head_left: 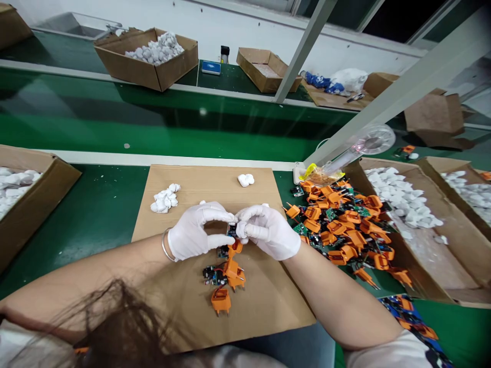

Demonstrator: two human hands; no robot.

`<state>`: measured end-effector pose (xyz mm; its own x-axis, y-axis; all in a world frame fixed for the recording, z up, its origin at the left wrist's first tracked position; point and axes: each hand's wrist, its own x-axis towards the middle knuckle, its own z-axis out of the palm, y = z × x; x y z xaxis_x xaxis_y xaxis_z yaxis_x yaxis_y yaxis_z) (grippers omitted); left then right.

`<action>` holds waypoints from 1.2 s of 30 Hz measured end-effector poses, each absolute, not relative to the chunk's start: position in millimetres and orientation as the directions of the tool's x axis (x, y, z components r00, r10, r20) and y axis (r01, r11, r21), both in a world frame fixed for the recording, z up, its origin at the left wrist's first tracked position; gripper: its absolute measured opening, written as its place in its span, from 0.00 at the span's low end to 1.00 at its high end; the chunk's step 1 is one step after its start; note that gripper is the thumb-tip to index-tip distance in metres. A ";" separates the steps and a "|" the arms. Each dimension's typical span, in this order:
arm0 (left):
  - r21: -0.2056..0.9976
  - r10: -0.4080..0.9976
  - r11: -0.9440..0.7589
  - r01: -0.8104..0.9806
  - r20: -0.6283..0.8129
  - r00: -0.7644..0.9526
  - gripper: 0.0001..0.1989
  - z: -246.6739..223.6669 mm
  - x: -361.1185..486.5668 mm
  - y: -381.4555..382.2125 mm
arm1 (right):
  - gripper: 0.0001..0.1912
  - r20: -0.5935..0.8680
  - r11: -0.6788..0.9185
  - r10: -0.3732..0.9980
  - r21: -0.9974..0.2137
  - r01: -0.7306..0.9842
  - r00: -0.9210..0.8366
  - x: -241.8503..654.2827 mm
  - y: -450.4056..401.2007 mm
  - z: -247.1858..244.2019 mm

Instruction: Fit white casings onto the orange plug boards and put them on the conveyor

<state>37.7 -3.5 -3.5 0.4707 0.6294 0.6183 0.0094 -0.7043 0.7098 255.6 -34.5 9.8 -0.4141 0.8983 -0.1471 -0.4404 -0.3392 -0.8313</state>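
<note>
Both hands wear white gloves and meet over the cardboard sheet (172, 291). My left hand (199, 230) pinches a small dark circuit board (231, 230) between thumb and fingers. My right hand (268, 231) is closed on a small white piece (241, 230) at the board's right side. Just below the hands lie orange plug housings (233, 273) with circuit boards (215, 275) beside them, and another orange housing (221, 300) nearer to me. White lumps (165, 198) sit at the sheet's upper left, and a smaller white lump (246, 180) at its upper right.
A large pile of orange housings and boards (345, 225) lies right of the sheet. Boxes of white pieces stand at the right (452, 255), left (46, 194) and back (149, 71). A clear fan (374, 139) stands by a slanted metal post (307, 51).
</note>
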 end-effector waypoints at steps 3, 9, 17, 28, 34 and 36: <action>0.718 0.636 -0.696 0.019 0.603 0.481 0.15 -3.6 36.8 -3.1 | 0.11 -0.078 -0.290 0.908 -0.828 -0.480 -0.413 255.0 -34.0 11.5; 0.706 0.636 -0.707 0.033 0.616 0.464 0.18 -7.0 37.3 -2.6 | 0.11 -0.052 -0.229 0.922 -0.872 -0.433 -0.384 256.5 -34.2 8.6; 0.674 0.606 -0.738 0.027 0.645 0.466 0.17 -7.6 39.8 -4.4 | 0.20 -0.177 -0.333 0.915 -0.839 -0.430 -0.363 254.0 -36.4 2.6; 0.585 0.537 -0.811 0.026 0.726 0.428 0.15 4.5 43.3 -10.9 | 0.27 -0.253 -0.480 0.820 -0.792 -0.376 -0.514 249.1 -41.1 10.0; 0.521 0.483 -0.853 0.045 0.753 0.448 0.16 6.1 45.2 -12.6 | 0.24 -0.233 -0.434 0.841 -0.829 -0.352 -0.489 253.4 -43.7 8.3; 0.534 0.505 -0.842 0.077 0.731 0.458 0.18 6.0 45.4 -13.1 | 0.25 -0.213 -0.392 0.875 -0.840 -0.375 -0.435 254.3 -43.3 8.5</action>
